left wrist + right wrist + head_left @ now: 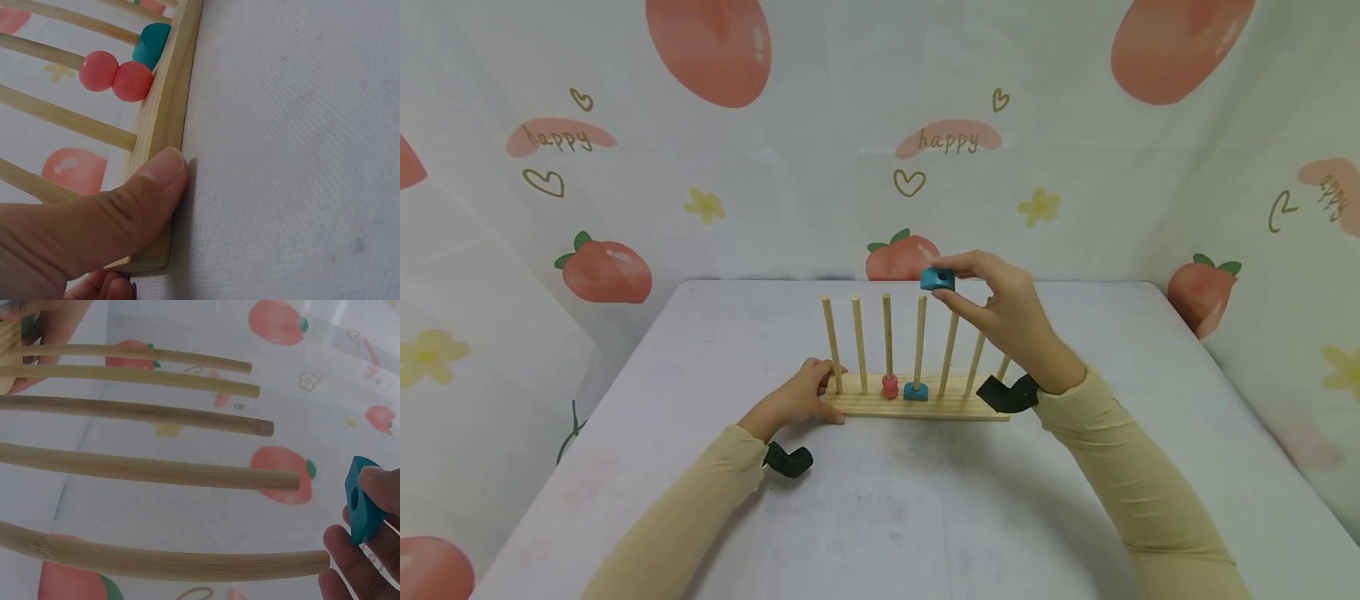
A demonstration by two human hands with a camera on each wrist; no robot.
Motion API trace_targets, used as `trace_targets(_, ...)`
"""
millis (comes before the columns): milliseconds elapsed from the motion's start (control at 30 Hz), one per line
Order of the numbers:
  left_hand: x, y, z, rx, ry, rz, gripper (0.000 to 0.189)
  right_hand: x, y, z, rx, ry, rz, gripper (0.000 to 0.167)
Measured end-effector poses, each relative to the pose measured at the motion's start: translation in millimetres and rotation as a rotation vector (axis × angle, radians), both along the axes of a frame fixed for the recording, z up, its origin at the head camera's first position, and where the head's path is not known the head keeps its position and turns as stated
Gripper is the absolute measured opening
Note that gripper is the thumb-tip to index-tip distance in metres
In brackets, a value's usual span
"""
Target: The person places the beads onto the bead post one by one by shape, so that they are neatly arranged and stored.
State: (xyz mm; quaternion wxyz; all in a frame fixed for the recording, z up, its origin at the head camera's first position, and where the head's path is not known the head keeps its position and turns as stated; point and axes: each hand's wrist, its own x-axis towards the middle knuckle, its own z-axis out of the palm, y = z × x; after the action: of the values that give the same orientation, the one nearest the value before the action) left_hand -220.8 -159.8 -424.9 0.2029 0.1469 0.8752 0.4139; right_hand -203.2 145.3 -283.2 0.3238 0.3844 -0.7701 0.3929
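Head view: blue block (929, 280), finger-pinched by right hand (1013, 310) above the pegs (920, 346) — could drop if knocked against one — and rack (955, 407), left end clamped in left hand (801, 395).

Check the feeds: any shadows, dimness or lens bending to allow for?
Head: bright, with soft shadows on the tabletop beside the sleeves. Left wrist: dimmer, with a shadow beside the thumb along the board. Right wrist: also dim; the pegs look bowed, probably lens distortion.
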Motion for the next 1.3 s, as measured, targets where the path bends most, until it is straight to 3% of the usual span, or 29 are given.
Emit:
trace_targets(333,-1.3,1.0,-0.9,-0.019,-0.001,0.005,0.073,-4.6,-6.6,-9.6,0.072,0.023,0.018,0.036)
trace_targets(733,-2.3,0.8,-2.7,-0.024,0.001,0.0,0.074,-3.9,-9.2,-13.1,0.125,0.011,-0.04,0.038)
trace_targets(1300,-1.7,0.8,-1.2,-0.052,0.036,-0.01,0.074,-1.4,-9.3,-10.6,0.162,-0.024,-0.065,0.036)
